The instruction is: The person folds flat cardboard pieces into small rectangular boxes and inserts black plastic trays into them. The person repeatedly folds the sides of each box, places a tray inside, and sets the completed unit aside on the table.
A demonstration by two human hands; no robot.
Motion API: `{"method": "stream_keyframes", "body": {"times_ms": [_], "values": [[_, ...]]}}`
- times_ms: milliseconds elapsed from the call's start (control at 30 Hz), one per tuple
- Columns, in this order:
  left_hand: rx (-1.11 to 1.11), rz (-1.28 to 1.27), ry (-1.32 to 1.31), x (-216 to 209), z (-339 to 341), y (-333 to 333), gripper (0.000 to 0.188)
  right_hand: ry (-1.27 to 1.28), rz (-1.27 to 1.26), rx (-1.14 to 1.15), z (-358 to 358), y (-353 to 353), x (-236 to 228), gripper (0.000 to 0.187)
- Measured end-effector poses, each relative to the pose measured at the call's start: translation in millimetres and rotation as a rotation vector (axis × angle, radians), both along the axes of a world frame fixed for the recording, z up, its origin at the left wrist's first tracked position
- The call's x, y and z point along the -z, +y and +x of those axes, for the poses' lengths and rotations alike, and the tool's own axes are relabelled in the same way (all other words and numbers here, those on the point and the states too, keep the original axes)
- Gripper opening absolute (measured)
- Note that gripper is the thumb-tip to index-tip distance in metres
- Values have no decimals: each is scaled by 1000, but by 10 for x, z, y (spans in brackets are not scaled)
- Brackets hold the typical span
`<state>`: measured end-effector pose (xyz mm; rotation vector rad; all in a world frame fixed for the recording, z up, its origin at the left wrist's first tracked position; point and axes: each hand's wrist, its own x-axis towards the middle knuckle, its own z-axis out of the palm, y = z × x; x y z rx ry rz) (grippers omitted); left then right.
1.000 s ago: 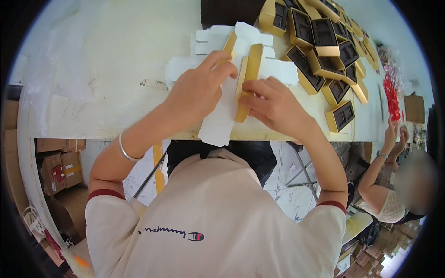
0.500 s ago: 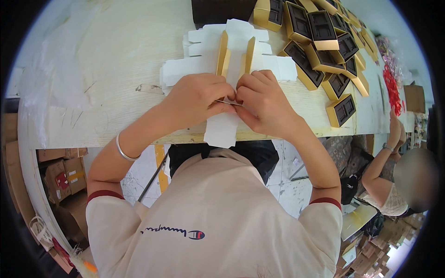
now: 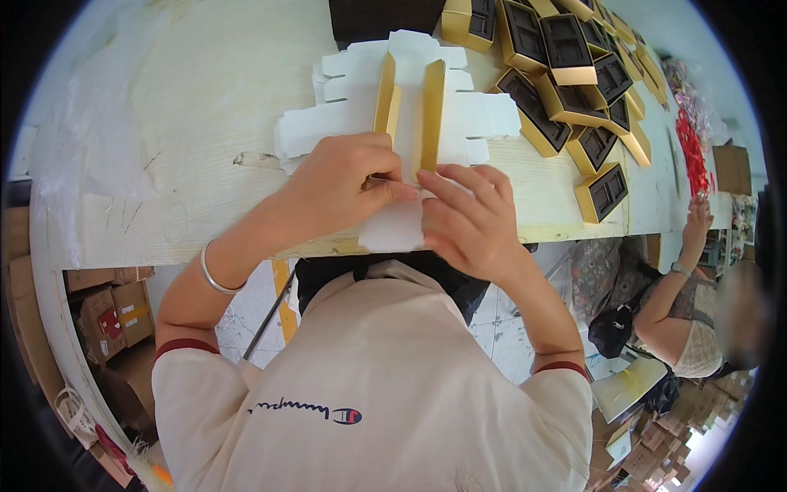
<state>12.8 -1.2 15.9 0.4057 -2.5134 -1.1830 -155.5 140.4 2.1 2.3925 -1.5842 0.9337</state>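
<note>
An unfolded cardboard box blank (image 3: 484,115) lies white side up on the table in front of me, beneath stacked blanks of the same kind. Two gold-faced side walls, a left wall (image 3: 386,98) and a right wall (image 3: 431,115), stand up from its middle. My left hand (image 3: 348,176) is closed, thumb and fingers pinching the near end of the blank by the left wall. Fingers apart, my right hand (image 3: 471,215) has a fingertip at the near bottom corner of the right wall. Between my hands a white flap (image 3: 393,228) extends toward me.
Many gold boxes with dark inserts (image 3: 570,49) are heaped at the right. A dark box (image 3: 369,20) stands behind the blank. Clear plastic film (image 3: 74,156) lies at the left, red ribbon (image 3: 690,152) at the far right. Another person's arm (image 3: 668,287) reaches in there.
My right hand has let go of the near edge, opened its fingers and shifted slightly right and down. The right wall shows more of its gold face. My left hand stays nearly in place.
</note>
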Motion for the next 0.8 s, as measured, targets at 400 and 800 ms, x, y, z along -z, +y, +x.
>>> {"method": "stream_keyframes", "body": {"times_ms": [400, 800], "values": [[-101, 288, 47, 11, 9, 36, 34, -783, 78, 275, 218, -262, -4, 31], [-47, 137, 14, -57, -20, 24, 28, -203, 119, 65, -78, -164, 11, 39]]}}
